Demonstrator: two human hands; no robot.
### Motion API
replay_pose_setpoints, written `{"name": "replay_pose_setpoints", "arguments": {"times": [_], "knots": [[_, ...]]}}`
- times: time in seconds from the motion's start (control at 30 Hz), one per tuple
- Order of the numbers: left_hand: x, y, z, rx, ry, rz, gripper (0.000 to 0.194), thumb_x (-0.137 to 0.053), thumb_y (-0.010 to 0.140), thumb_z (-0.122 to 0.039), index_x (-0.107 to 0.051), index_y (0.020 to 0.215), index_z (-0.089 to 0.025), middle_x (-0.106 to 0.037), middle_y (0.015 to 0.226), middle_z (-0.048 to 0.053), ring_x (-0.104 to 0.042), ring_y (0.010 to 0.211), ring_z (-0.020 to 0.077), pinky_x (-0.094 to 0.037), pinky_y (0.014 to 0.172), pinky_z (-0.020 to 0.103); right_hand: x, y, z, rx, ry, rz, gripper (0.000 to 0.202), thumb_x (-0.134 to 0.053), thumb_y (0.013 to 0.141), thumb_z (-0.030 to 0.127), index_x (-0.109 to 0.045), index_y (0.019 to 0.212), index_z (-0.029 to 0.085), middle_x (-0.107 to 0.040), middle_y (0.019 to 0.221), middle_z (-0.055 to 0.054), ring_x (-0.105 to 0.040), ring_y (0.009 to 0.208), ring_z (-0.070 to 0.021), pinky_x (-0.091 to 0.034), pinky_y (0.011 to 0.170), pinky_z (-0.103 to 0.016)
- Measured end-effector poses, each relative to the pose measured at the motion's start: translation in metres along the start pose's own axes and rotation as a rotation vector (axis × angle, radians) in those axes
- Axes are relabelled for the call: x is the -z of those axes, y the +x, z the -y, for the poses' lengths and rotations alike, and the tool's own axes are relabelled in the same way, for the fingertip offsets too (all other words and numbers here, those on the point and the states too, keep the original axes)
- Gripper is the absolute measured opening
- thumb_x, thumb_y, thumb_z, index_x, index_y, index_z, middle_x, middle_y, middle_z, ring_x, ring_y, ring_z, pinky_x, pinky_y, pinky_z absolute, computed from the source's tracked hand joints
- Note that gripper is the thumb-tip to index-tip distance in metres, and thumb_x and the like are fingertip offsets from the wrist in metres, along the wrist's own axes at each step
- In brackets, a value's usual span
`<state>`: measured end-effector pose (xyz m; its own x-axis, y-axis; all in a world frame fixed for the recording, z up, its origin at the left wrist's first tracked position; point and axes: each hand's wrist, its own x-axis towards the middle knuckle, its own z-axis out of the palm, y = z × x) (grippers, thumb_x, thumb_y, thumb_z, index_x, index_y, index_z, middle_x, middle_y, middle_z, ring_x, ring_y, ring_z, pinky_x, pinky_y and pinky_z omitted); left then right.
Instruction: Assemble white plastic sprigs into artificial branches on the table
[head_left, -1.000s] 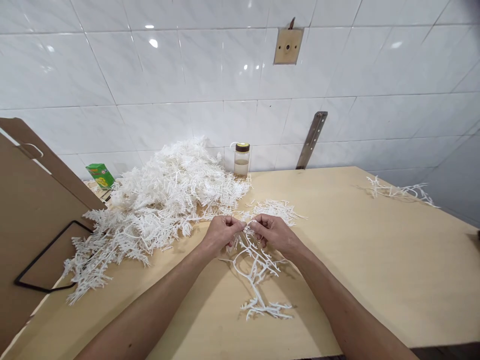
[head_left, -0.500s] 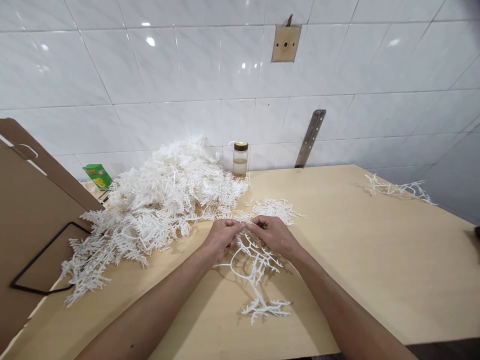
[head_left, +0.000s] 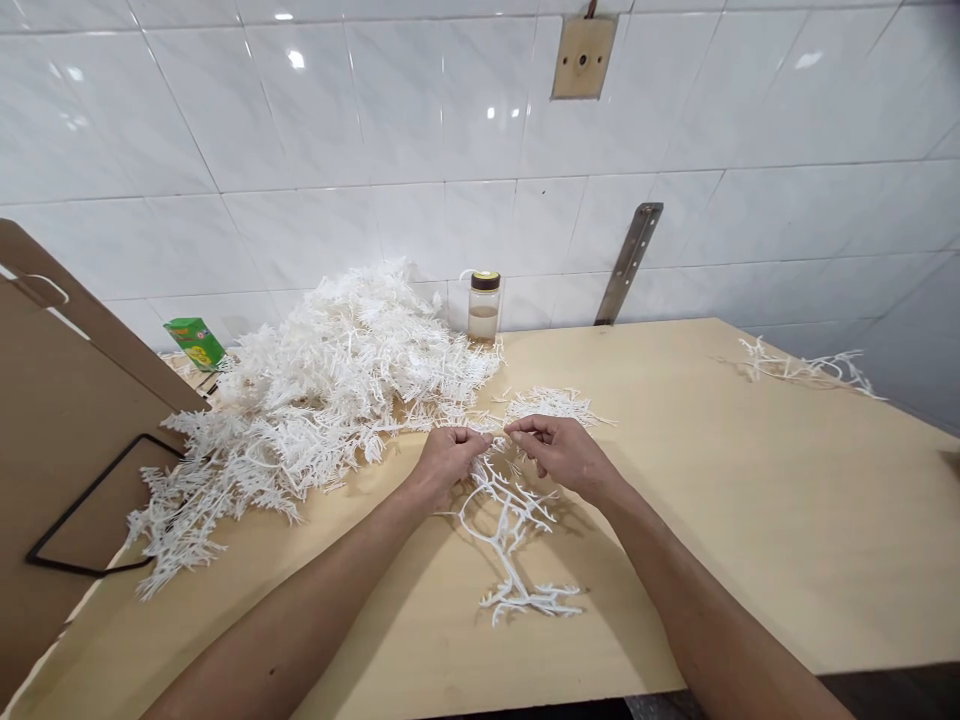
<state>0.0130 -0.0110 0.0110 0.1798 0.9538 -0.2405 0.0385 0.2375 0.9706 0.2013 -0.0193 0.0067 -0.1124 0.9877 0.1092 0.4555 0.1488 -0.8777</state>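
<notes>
A white plastic branch (head_left: 501, 548) with many bare, forked twigs hangs just over the table in front of me. Its upper end is pinched between the thumb and fingers of my left hand (head_left: 448, 462). Just to the right, my right hand (head_left: 564, 455) is closed in a pinch near the branch tip. Whatever lies between its fingertips is too small to make out. Beyond my right hand lies a small pile of loose white twig bits (head_left: 553, 404). A large heap of feathery white plastic branches (head_left: 337, 360) spreads to the left.
A jar with a dark lid (head_left: 484, 308) stands by the tiled wall. At the left are a green box (head_left: 195, 344) and a cardboard panel (head_left: 67, 400) with a black wire frame (head_left: 75, 568). More white branches (head_left: 806, 366) lie at the table's far right. A metal bracket (head_left: 628, 265) leans there.
My right hand has drawn slightly away from my left, leaving a small gap between the fingertips. My left hand still holds the branch. The view has tipped down a little.
</notes>
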Motion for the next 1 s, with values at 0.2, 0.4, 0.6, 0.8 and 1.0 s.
{"name": "replay_pose_setpoints", "arguments": {"times": [0.2, 0.4, 0.6, 0.8, 1.0], "knots": [[-0.001, 0.001, 0.004, -0.049, -0.006, -0.006, 0.039, -0.077, 0.061, -0.049, -0.055, 0.059, -0.016, -0.04, 0.045, -0.007, -0.032, 0.039, 0.0047, -0.026, 0.041, 0.02, -0.009, -0.001, 0.004, 0.079, -0.091, -0.06, 0.024, -0.059, 0.081, 0.04, -0.074, 0.085, 0.021, -0.069, 0.071, -0.001, -0.054, 0.047, -0.0113, -0.042, 0.046, -0.024], [0.0, 0.001, 0.004, -0.083, 0.125, 0.024, 0.033, -0.071, 0.067, -0.044, -0.057, 0.061, -0.015, -0.047, 0.048, -0.004, -0.039, 0.042, 0.0072, -0.028, 0.043, 0.021, -0.011, 0.001, 0.001, 0.096, -0.149, -0.085, 0.025, -0.053, 0.084, 0.037, -0.071, 0.08, 0.02, -0.067, 0.066, 0.0, -0.055, 0.05, -0.0127, -0.042, 0.051, -0.025], [-0.002, 0.0, 0.004, -0.092, 0.109, -0.004, 0.028, -0.07, 0.066, -0.036, -0.053, 0.057, -0.017, -0.046, 0.048, -0.004, -0.042, 0.044, 0.0081, -0.031, 0.046, 0.021, -0.016, 0.0, 0.002, 0.169, -0.319, -0.126, 0.02, -0.052, 0.084, 0.029, -0.07, 0.079, 0.02, -0.068, 0.068, 0.0, -0.056, 0.058, -0.0139, -0.041, 0.058, -0.026], [-0.007, -0.004, 0.003, -0.095, 0.059, -0.052, 0.026, -0.07, 0.064, -0.029, -0.05, 0.054, -0.017, -0.043, 0.047, -0.005, -0.039, 0.043, 0.0068, -0.029, 0.045, 0.021, -0.027, 0.001, -0.001, 0.222, -0.441, -0.176, 0.017, -0.049, 0.085, 0.024, -0.064, 0.078, 0.019, -0.066, 0.071, -0.002, -0.056, 0.063, -0.0152, -0.039, 0.061, -0.027], [-0.009, -0.005, 0.004, -0.105, -0.002, -0.016, 0.029, -0.073, 0.067, -0.039, -0.057, 0.061, -0.016, -0.049, 0.05, -0.004, -0.044, 0.045, 0.0083, -0.035, 0.047, 0.022, -0.014, 0.008, -0.015, 0.15, -0.385, -0.421, 0.014, -0.052, 0.083, 0.027, -0.064, 0.084, 0.019, -0.064, 0.07, -0.002, -0.057, 0.063, -0.0167, -0.041, 0.066, -0.03]]}}
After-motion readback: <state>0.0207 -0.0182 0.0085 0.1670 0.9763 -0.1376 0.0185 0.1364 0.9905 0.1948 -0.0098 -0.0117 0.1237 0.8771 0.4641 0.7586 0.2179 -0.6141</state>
